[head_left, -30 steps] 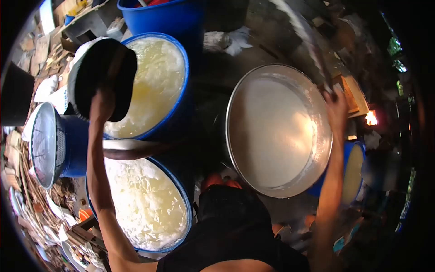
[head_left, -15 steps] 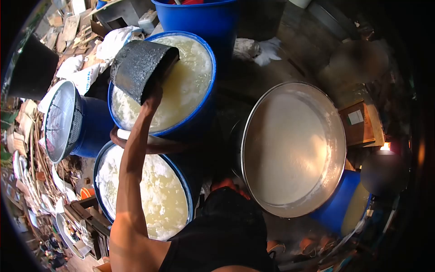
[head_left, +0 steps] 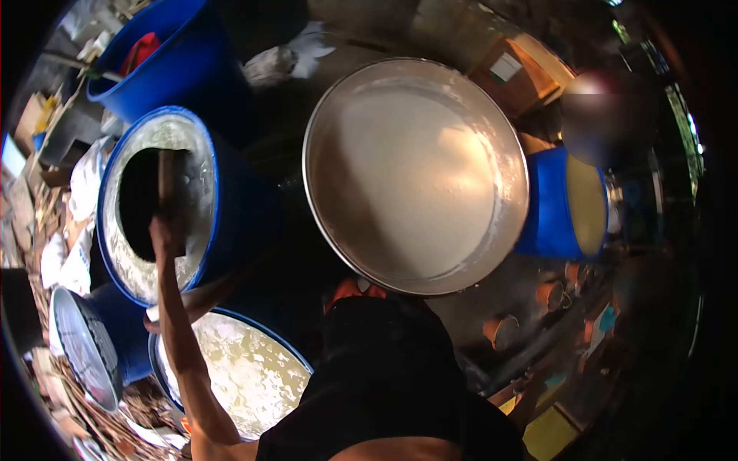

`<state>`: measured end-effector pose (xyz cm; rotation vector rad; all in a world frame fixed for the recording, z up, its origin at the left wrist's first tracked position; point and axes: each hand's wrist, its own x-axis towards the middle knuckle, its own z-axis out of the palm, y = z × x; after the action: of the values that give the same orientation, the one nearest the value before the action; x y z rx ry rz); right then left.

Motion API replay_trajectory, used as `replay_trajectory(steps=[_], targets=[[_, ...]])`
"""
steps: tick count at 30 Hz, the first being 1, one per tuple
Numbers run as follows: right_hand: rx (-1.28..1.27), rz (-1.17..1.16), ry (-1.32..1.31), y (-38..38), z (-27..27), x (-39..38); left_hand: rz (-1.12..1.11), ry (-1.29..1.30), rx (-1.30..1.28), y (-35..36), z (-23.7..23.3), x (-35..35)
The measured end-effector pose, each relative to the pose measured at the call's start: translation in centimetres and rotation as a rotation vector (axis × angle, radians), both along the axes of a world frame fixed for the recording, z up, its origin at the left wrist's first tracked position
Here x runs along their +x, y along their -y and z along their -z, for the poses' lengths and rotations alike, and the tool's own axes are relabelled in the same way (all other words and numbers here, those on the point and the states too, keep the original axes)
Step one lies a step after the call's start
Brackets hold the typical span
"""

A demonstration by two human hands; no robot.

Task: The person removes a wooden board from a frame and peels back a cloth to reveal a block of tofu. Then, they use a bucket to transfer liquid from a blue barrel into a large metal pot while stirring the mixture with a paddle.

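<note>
My left hand (head_left: 164, 237) closes round the wooden crossbar of a black bucket (head_left: 138, 196). Its dark mouth faces up at me within the rim of a blue barrel (head_left: 214, 192) of pale, cloudy liquid; how deep it sits cannot be told. Beside my forearm, between this barrel and the nearer one, lies a brown, curved shape (head_left: 201, 298) against something white. I cannot make out what it is. The nearer barrel (head_left: 288, 339) contains pale liquid with white foam or curds. My right hand cannot be made out in the frame.
A wide metal pan (head_left: 309, 184) of milky liquid stands right of the barrels. Beyond it are another blue barrel (head_left: 547, 203) and a wooden box (head_left: 516, 73). A perforated basin (head_left: 84, 349) is at left, and a large blue tub (head_left: 184, 73) at the back.
The black bucket has turned from tipped on its side to mouth up, still in my left hand over the same barrel. My view has swung right, bringing the pan nearer the middle.
</note>
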<state>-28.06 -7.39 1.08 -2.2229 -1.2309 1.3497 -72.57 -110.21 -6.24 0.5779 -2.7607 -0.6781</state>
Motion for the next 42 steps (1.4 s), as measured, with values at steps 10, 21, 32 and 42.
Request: replay_trajectory(steps=[10,21,32,42], targets=[[0.066,-0.185,-0.497,-2.9,4.7,3.4,-0.169,0.057,0.475,0.8,-9.6,-0.6],[0.1,-0.198,-0.505,-6.3,0.4,-11.0,0.108,0.099,0.361,-8.6,-20.7,1.8],[0.226,-0.71,-0.673,-9.9,-5.5,-32.6,0.096,-0.044,0.599,-30.3,-26.7,3.1],[-0.008,-1.217,-0.574,-5.1,-1.4,-44.6,-0.091,0.029,1.041,-51.0,-16.6,-0.8]])
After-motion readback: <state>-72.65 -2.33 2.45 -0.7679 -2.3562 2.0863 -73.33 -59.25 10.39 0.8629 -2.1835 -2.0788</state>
